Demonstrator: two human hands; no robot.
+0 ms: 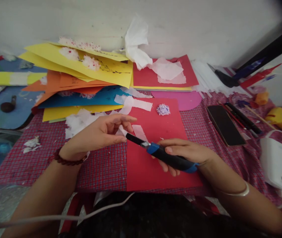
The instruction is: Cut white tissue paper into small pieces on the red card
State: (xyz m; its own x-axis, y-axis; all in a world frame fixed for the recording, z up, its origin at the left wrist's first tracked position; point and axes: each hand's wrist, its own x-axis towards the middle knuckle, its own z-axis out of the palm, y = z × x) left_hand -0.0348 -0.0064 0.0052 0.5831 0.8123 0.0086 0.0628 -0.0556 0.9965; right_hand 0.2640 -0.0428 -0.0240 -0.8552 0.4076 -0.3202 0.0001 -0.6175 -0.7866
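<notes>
My right hand is wrapped round a blue and black utility knife, its dark blade extended and pointing left. The blade tip touches or nearly touches a small scrap of white tissue paper, which my left hand pinches between thumb and fingers. Both hands are above a sheet of red paper on the table. On that sheet sit a crinkled white and purple tuft and a pale paper strip. More torn white tissue lies behind my left hand.
A stack of coloured sheets with yellow paper on top stands at the back left. A red card bears white tissue. To the right are a phone, pens, a yellow glue gun and a white power bank.
</notes>
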